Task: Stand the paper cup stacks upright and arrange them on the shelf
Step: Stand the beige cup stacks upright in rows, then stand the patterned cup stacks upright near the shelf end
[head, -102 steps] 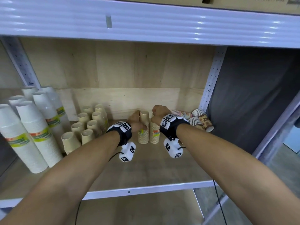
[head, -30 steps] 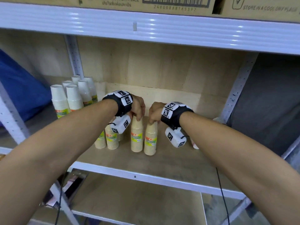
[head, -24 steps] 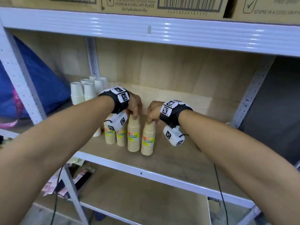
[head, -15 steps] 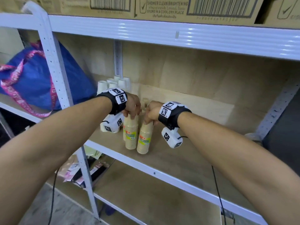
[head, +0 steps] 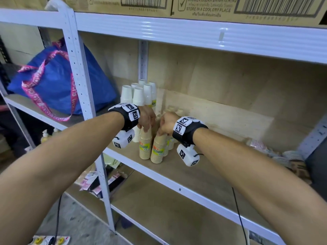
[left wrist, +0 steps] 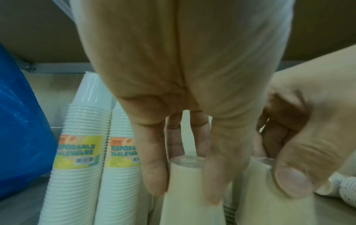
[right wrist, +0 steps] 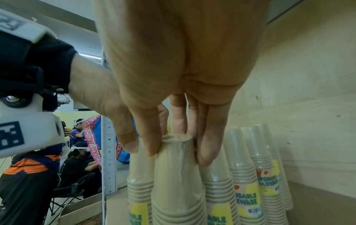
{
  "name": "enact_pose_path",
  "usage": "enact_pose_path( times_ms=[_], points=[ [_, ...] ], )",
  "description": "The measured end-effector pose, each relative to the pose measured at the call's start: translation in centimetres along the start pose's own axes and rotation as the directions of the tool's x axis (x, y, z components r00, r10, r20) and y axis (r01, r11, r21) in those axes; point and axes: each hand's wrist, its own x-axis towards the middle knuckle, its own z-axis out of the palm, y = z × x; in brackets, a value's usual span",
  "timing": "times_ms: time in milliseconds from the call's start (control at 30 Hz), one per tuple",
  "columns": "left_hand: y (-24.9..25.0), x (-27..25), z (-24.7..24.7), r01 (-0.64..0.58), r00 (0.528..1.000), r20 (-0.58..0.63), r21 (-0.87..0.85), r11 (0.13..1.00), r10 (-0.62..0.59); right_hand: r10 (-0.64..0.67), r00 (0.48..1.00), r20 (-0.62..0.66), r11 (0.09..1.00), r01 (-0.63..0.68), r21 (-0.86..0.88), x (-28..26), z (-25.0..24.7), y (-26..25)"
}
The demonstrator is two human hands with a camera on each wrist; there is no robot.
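Observation:
Two tan paper cup stacks stand upright side by side near the shelf's front. My left hand [head: 146, 127] grips the top of the left tan stack [head: 145, 147]. My right hand [head: 161, 132] grips the top of the right tan stack [head: 158, 151]. In the left wrist view my fingers [left wrist: 154, 167] curl round the left stack's top [left wrist: 188, 190]. In the right wrist view my fingers [right wrist: 206, 146] pinch the right stack's top [right wrist: 177, 182]. More upright tan stacks [head: 170, 143] stand just behind, and white cup stacks [head: 139, 96] stand behind to the left.
Fallen patterned cup stacks [head: 283, 156] lie at the shelf's right end. A white upright post [head: 83, 96] and a blue bag [head: 56, 82] are to the left. Cardboard boxes [head: 212, 7] sit on the shelf above. Bare shelf board [head: 212, 170] lies to the right.
Both hands have carried their tan stacks leftward along the shelf, from near the fallen patterned cups to in front of the white and tan stacks. The grips are unchanged.

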Motion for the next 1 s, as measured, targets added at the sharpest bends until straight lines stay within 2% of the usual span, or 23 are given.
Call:
enact_pose_path(
  times_ms=[233,367,467,700,1000],
  points=[
    [-0.3,0.6,-0.5,-0.022,1.000,0.017,0.010,1.000,0.022,-0.011,0.999,-0.035,1.000,0.012,0.023,0.4,-0.1,0.0],
    [0.3,0.9,-1.9,-0.023,1.000,-0.017,0.047,0.999,0.024,-0.015,0.998,-0.061,0.998,0.020,0.067,-0.3,-1.2,0.6],
    [1.4,1.2,-3.1,-0.054,0.997,-0.059,0.051,0.997,0.057,-0.002,0.995,-0.105,1.000,0.003,0.013,-0.8,-2.0,1.5],
    [6.1,3.5,-4.2,-0.168,0.980,-0.104,0.035,0.985,0.171,0.110,0.981,-0.163,0.992,-0.119,-0.044,-2.4,-4.6,5.1],
    [14.2,8.2,-2.5,-0.333,0.939,-0.077,0.047,0.942,0.335,0.326,0.916,-0.233,0.944,-0.330,0.022,-5.9,-7.1,13.4]
  ],
)
